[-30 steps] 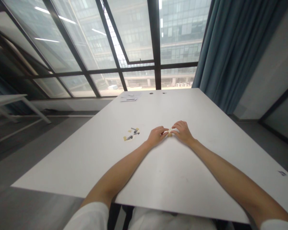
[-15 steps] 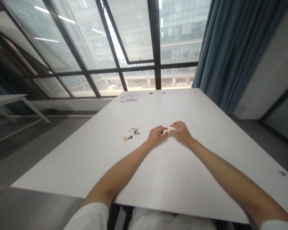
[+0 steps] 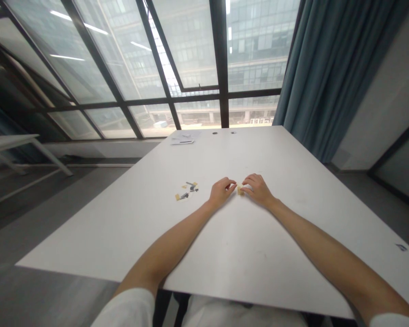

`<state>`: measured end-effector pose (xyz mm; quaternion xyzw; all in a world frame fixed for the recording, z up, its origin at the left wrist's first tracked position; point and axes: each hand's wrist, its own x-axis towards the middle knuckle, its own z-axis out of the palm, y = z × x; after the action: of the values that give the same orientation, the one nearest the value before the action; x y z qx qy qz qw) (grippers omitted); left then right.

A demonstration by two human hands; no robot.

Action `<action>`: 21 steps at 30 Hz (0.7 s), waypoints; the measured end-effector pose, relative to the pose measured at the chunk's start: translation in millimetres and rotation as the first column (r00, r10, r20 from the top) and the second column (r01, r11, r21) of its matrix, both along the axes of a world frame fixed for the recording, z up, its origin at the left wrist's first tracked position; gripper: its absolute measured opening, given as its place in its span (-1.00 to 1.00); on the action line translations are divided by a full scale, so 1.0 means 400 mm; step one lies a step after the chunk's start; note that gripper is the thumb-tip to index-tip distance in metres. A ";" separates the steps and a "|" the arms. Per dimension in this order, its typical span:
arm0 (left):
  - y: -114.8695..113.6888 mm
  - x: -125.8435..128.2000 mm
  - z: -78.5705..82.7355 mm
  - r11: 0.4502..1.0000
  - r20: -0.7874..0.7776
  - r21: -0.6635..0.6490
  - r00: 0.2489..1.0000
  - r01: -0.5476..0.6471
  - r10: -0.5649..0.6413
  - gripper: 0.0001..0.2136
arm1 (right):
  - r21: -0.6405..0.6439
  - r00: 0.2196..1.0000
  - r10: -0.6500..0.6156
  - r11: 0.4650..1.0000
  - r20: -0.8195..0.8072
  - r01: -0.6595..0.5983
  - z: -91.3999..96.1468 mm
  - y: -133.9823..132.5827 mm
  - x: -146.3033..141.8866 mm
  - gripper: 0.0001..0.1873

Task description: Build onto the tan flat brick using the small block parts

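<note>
A small tan block piece (image 3: pixel 240 190) rests on the white table (image 3: pixel 259 254) between my two hands. My right hand (image 3: pixel 257 190) pinches it with curled fingers from the right side. Just left of the piece, my left hand (image 3: pixel 221 192) has its fingers curled and pinched together; whether they hold anything is too small to tell. A little pile of loose tan and grey pieces (image 3: pixel 187 190) lies on the table to the left of my left hand.
A few white papers (image 3: pixel 183 138) lie at the table's far edge near two round cable holes (image 3: pixel 224 132). A small dark mark (image 3: pixel 401 247) sits near the right edge. Large windows and a blue curtain (image 3: pixel 327 68) stand beyond; another white table (image 3: pixel 10 143) is far left.
My left hand has drawn slightly away from the tan piece, leaving a small gap. My right hand stays on the piece, barely shifted.
</note>
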<state>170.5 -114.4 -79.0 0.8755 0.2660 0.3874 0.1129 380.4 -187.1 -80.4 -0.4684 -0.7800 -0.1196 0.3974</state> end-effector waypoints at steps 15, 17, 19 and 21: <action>0.011 -0.001 -0.013 0.994 -0.046 -0.082 0.996 0.078 -0.082 -0.73 | -0.051 0.991 0.123 0.991 -0.059 -0.126 -0.004 0.004 0.004 -0.70; 0.011 -0.002 -0.013 0.992 -0.041 -0.098 0.995 0.082 -0.086 -0.72 | -0.061 0.991 0.115 0.991 -0.064 -0.118 -0.005 0.002 0.002 -0.72; 0.010 -0.002 -0.012 0.992 -0.041 -0.106 0.996 0.074 -0.079 -0.72 | -0.066 0.991 0.111 0.991 -0.070 -0.115 -0.006 0.000 -0.001 -0.74; 0.007 -0.003 -0.008 0.993 -0.053 -0.106 0.997 0.051 -0.056 -0.72 | -0.069 0.991 0.113 0.991 -0.075 -0.118 -0.005 -0.002 -0.003 -0.75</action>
<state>169.3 -111.7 -82.3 0.8856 0.2654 0.3452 0.1614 379.2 -188.1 -82.5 -0.4408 -0.7950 -0.0508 0.4136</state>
